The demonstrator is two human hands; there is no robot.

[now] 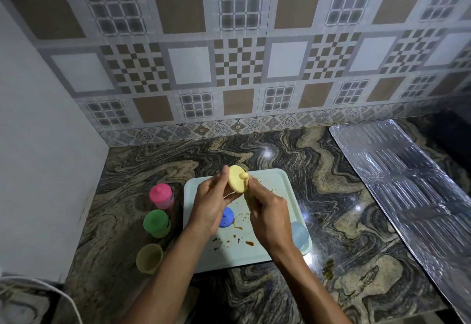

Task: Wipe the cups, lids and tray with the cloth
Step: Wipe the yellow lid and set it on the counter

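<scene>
My left hand [211,201] grips a yellow lid [237,178] with a small knob, tilted, above the pale tray [285,191]. My right hand [267,211] is closed against the lid's right edge, and a strip of pale yellowish cloth [247,197] shows under its fingers. A blue lid [226,218] lies on the tray, partly hidden by my left wrist. A pale blue cup [300,234] stands at the tray's front right corner. Brown stains [249,243] dot the tray.
Left of the tray on the marbled counter [344,221] stand a pink lidded cup [161,196], a green lidded cup [155,223] and an open yellow cup [149,257]. A foil sheet [407,196] covers the counter's right side. Walls close the left and back.
</scene>
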